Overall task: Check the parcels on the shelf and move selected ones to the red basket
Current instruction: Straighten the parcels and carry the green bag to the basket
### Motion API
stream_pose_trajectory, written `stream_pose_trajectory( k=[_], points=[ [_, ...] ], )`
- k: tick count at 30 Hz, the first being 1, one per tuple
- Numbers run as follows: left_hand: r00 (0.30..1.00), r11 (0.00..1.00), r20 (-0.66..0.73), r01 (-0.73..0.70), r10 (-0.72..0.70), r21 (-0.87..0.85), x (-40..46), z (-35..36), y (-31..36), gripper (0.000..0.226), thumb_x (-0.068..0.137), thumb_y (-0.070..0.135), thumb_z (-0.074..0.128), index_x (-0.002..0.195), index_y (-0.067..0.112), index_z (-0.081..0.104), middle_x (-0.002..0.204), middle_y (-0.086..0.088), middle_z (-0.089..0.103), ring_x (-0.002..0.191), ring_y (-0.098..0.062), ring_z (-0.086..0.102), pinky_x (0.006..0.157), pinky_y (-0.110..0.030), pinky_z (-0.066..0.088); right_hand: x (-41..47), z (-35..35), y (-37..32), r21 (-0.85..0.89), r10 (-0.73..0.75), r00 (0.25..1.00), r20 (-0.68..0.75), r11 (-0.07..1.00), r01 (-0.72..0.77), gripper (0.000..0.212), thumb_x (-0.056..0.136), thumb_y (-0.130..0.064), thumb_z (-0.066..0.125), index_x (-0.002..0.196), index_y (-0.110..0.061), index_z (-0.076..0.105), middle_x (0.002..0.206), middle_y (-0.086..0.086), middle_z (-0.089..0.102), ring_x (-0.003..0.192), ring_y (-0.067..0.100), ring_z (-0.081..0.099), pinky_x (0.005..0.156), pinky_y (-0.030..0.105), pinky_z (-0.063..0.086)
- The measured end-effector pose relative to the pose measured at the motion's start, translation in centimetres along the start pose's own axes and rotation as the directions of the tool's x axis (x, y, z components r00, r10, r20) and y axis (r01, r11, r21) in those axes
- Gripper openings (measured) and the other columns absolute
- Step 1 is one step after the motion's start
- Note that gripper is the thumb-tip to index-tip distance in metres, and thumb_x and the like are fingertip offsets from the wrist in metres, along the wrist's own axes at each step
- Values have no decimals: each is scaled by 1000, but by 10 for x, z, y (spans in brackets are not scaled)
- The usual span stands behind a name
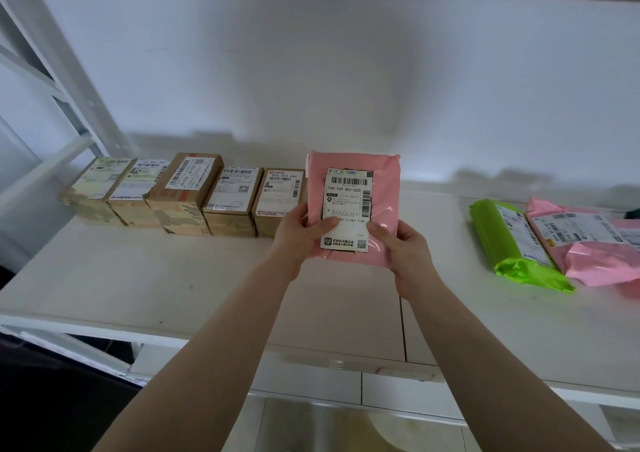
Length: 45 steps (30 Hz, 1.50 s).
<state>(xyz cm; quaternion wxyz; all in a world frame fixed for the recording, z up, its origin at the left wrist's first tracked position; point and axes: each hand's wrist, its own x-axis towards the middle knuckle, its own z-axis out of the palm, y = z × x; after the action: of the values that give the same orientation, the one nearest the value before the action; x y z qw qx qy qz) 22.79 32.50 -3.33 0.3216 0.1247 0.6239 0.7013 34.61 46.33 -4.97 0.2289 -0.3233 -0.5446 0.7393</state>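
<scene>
Parcel (353, 209) between both hands' grip.

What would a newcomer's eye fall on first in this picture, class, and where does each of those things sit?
First, the pink parcel held up at the centre, label facing the camera, with the left hand and right hand gripping its lower corners. Next, the row of brown boxes lined up at the back left of the white shelf. Last, the bright green parcel lying at the right beside another pink one.
</scene>
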Motion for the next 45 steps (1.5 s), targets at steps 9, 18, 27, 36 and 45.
stream_pose_trajectory(
  k=[9,18,27,36,45],
  points=[
    [999,1000,-34,23,-23,4,1,7,-1,43,81,11,76,122,12,62,110,-4,73,85,-16,74,58,-28,59,3,-3,1,-1,30,1000,-10,1000,-30,31,81,-16,79,111,-9,72,102,8,78,96,31,74,88,50,59],
    [998,1000,-62,19,-18,15,4,13,-1,41,82,14,75,121,14,63,110,-4,73,84,-15,74,58,-26,58,4,-8,0,13,37,999,30,999,-38,31,83,-18,78,112,-10,71,105,7,77,98,30,73,90,49,58],
    [999,999,-26,37,-36,39,5,13,-6,41,82,16,75,122,16,63,111,-3,73,91,-19,73,60,-24,58,4,-10,-1,83,78,997,7,993,-78,24,83,-15,76,106,-10,71,101,7,78,82,20,75,67,31,58],
    [991,984,-55,132,-126,122,9,11,-20,44,80,18,77,121,13,61,109,-2,71,92,-16,70,83,-34,59,10,-13,6,154,132,988,-76,981,-119,33,84,-17,77,113,-6,67,106,10,76,81,21,74,65,28,60],
    [893,918,-220,371,-394,-137,17,12,-49,28,90,21,67,111,2,66,105,-10,69,95,-22,63,89,-34,52,27,5,19,147,181,978,-102,975,-165,48,85,-14,76,128,-1,56,110,13,71,83,19,70,77,32,60]
  ],
)
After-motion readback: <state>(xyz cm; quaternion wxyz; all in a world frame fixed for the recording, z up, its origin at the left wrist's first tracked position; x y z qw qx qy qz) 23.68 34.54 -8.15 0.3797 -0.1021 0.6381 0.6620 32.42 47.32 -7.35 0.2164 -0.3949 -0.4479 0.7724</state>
